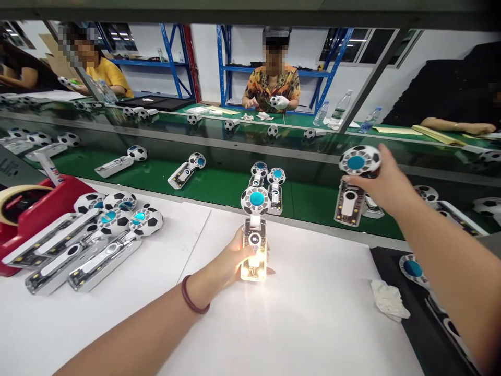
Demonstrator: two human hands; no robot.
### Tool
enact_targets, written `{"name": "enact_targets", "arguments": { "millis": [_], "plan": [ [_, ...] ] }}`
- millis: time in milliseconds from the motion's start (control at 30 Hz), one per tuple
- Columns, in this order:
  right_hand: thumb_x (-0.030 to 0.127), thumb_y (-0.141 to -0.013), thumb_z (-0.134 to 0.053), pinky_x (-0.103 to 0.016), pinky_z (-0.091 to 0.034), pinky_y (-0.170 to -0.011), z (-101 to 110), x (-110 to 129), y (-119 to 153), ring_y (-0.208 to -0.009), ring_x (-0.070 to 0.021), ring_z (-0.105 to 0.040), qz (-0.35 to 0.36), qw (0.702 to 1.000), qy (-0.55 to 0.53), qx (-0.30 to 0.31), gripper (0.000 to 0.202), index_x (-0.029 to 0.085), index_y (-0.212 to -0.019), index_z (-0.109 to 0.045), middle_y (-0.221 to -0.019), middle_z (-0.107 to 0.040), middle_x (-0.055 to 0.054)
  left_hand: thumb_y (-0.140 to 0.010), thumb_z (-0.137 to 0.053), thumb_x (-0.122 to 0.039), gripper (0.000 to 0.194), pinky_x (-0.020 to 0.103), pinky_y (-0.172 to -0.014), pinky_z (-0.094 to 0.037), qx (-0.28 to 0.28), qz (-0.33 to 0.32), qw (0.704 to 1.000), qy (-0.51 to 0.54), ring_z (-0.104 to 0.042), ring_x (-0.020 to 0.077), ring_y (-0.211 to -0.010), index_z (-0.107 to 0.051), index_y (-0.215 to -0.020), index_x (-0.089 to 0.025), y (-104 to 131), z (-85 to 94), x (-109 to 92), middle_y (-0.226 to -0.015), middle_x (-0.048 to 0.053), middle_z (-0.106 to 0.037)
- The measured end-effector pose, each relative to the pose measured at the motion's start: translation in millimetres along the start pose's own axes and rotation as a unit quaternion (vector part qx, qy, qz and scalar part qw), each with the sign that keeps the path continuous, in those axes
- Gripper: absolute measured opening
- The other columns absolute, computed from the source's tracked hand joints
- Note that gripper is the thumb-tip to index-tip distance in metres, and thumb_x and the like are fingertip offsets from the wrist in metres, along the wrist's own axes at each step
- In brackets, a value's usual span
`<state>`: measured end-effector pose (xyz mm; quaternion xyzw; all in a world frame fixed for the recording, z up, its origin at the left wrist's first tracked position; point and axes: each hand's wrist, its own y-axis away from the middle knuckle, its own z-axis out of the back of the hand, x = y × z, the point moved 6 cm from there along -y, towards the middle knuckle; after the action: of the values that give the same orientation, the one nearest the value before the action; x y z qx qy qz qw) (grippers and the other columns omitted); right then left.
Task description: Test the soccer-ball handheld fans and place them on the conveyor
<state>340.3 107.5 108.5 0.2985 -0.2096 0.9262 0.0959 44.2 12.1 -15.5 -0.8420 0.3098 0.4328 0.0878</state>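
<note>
Red tape dispenser [50,206] at left, crumpled tissue [389,300] at right, clear bottles [342,108] beyond, blue shelving [146,63] behind

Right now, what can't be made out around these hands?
In the head view:
Left hand: fingers mostly behind the lit device.
Display on it: marks too small.
Right hand: fingers mostly behind the unlit device.
Black tray: crossed by right forearm, cut by bottom edge.

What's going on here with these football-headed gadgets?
The left hand grips a gadget with its lights on, over the white table. The right hand holds another gadget, apparently unlit, at the green belt, where more gadgets lie; whether it touches the belt is unclear. Four gadgets lie on the table at left, by a red tape dispenser. Across the belt, a co-worker holds a similar-looking one.
</note>
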Motion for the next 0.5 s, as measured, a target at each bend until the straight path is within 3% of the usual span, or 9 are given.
{"name": "enact_targets", "arguments": {
  "millis": [100,200,267,367,500],
  "plan": [
    [0.043,-0.071,-0.066,-0.044,-0.044,-0.076,-24,-12,-15,-0.108,-0.0368,-0.051,-0.06,0.996,0.041,0.06,0.097,0.017,-0.145,-0.009,-0.131,-0.045,-0.021,-0.081,-0.06,-0.024,0.032,0.051,-0.079,-0.05,0.006,0.006,1.0,-0.011,-0.057,0.0154,-0.081,-0.038,-0.105,-0.025,0,-0.7,2,-0.094,0.002,-0.053],
    [0.043,-0.074,-0.063,-0.051,-0.039,-0.086,-39,-12,-23,-0.117,-0.0431,-0.041,-0.052,0.996,0.033,0.07,0.094,0.014,-0.145,-0.01,-0.139,-0.032,-0.024,-0.079,-0.062,-0.024,0.038,0.048,-0.075,-0.052,-0.005,0.004,1.0,-0.011,-0.057,0.0153,-0.08,-0.036,-0.107,-0.026,0,0.6,2,-0.093,0.002,-0.054],
    [0.043,-0.076,-0.06,-0.051,-0.035,-0.094,-48,-4,-21,-0.123,-0.04,-0.036,-0.034,0.997,0.021,0.061,0.089,0.016,-0.145,-0.011,-0.142,-0.027,-0.021,-0.078,-0.062,-0.025,0.039,0.048,-0.075,-0.052,0.002,0.008,1.0,-0.001,-0.056,0.0157,-0.08,-0.036,-0.108,-0.026,-1,0.0,3,-0.093,0.002,-0.054],
    [0.04,-0.079,-0.057,-0.042,-0.035,-0.099,-65,21,0,-0.126,-0.0287,-0.037,0.004,0.996,-0.042,0.08,0.081,0.024,-0.144,-0.012,-0.14,-0.033,-0.013,-0.078,-0.062,-0.028,0.041,0.048,-0.075,-0.052,0.02,0.002,1.0,0.016,-0.056,0.0161,-0.08,-0.035,-0.109,-0.026,0,-1.3,2,-0.093,0.002,-0.055],
    [0.037,-0.078,-0.059,-0.043,-0.036,-0.101,-90,54,56,-0.127,-0.0251,-0.037,-0.013,0.953,-0.229,0.2,0.08,0.026,-0.143,-0.013,-0.137,-0.037,-0.012,-0.078,-0.061,-0.024,0.041,0.046,-0.076,-0.051,0.015,0.004,1.0,0.004,-0.057,0.0158,-0.081,-0.035,-0.109,-0.027,1,-3.4,2,-0.094,0.002,-0.055]
  ]
}}
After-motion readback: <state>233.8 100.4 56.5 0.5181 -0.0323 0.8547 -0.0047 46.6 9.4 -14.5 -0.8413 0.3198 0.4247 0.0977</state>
